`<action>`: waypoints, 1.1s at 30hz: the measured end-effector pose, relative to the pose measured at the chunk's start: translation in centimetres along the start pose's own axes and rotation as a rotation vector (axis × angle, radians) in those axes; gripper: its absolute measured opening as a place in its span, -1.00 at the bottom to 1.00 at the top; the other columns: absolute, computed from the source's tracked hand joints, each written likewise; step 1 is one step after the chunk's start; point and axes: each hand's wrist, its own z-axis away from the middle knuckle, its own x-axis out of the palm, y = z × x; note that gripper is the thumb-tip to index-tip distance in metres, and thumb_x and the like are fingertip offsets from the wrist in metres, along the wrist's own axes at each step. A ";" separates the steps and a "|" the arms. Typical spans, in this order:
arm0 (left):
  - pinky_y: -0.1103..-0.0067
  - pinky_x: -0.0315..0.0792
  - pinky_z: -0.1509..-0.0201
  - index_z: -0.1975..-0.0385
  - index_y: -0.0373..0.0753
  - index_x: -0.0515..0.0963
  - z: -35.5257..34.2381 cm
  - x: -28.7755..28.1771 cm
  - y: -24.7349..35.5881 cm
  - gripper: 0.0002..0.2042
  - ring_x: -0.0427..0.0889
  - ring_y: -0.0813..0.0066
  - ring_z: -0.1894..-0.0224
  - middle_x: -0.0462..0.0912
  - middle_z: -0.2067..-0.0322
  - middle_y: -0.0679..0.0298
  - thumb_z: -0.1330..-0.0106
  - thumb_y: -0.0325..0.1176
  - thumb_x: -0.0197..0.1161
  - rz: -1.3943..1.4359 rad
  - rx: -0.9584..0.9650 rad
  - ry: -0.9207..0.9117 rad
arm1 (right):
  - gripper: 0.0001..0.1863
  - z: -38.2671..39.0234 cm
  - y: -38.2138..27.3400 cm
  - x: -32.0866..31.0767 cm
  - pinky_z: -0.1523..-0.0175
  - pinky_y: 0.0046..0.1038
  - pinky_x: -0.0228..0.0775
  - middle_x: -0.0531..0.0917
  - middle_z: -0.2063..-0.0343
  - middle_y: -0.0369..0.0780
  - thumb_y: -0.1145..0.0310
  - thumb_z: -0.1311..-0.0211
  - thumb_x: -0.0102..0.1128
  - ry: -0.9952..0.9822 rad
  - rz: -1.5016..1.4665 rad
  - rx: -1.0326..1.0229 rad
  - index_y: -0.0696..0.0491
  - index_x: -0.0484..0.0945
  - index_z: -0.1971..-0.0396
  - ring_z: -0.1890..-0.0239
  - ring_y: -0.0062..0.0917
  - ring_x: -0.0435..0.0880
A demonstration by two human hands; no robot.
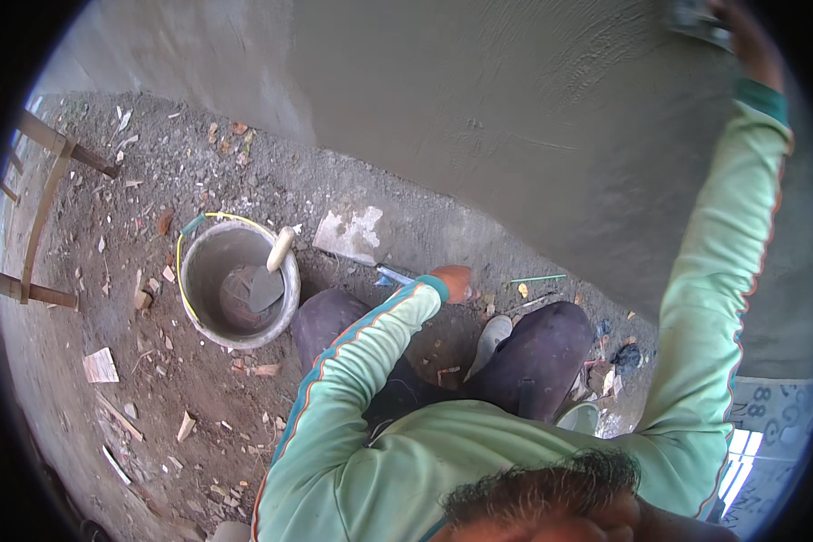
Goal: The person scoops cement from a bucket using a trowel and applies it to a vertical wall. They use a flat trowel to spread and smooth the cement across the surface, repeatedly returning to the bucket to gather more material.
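High on the wet plastered wall (515,90), at the far right, my right hand (752,41) grips a plastering trowel (698,23). The trowel's face lies against the plaster, partly cut off by the top of the view. My left hand (454,283) is low, between my knees and the foot of the wall, with its fingers curled in. Beside its wrist runs a slim pale-blue and dark stick-like tool (395,275); whether the hand holds it cannot be made out. To the left stands a round bucket (289,312) with a pointed trowel (265,289) leaning inside, its pale handle over the rim.
Rubble, wood chips and stones litter the dirt ground (154,361). A wooden frame (45,181) stands at the far left. A thin green stick (538,278) lies along the wall's foot. A pale-green container (578,418) sits by my right thigh.
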 end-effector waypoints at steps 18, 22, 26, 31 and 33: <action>0.14 0.51 -0.07 -0.19 -0.25 0.42 13.9 -1.3 3.5 -0.49 0.64 -0.10 -0.01 0.70 0.13 -0.06 -0.36 -0.06 0.23 0.025 -0.180 0.041 | -0.50 33.1 6.5 21.4 0.12 -0.07 0.49 0.68 0.34 0.10 -0.08 -0.38 0.15 -0.833 -0.228 0.374 0.13 0.52 0.12 0.27 0.04 0.68; 0.14 0.54 0.03 -0.13 -0.28 0.43 14.9 -0.9 2.3 -0.51 0.69 -0.09 0.09 0.71 0.21 -0.05 -0.34 -0.10 0.27 0.029 -0.214 0.038 | -0.54 40.4 6.0 29.9 0.02 0.02 0.46 0.69 0.22 0.14 -0.01 -0.42 0.10 -1.080 0.011 0.362 0.14 0.49 0.05 0.12 0.08 0.67; 0.13 0.54 0.05 -0.09 -0.31 0.44 15.9 -1.7 2.3 -0.53 0.70 -0.07 0.13 0.71 0.27 -0.06 -0.31 -0.14 0.30 0.061 -0.263 0.060 | -0.57 44.0 7.6 36.6 0.00 0.07 0.45 0.68 0.20 0.16 0.02 -0.42 0.10 -1.085 0.022 0.368 0.14 0.48 0.06 0.08 0.11 0.65; 0.16 0.55 0.05 -0.09 -0.32 0.44 16.3 -1.2 1.7 -0.53 0.70 -0.08 0.13 0.72 0.26 -0.04 -0.31 -0.14 0.29 0.043 -0.302 0.095 | -0.58 42.8 7.7 38.3 0.00 0.08 0.45 0.68 0.23 0.16 0.04 -0.41 0.11 -1.034 0.104 0.396 0.14 0.47 0.08 0.08 0.12 0.65; 0.16 0.55 0.03 -0.09 -0.32 0.44 15.8 -0.9 1.6 -0.52 0.70 -0.08 0.11 0.72 0.24 -0.04 -0.31 -0.12 0.28 0.031 -0.303 0.077 | -0.57 41.1 7.3 36.6 0.01 0.09 0.45 0.69 0.24 0.16 0.04 -0.40 0.11 -0.982 0.140 0.394 0.15 0.47 0.07 0.08 0.12 0.65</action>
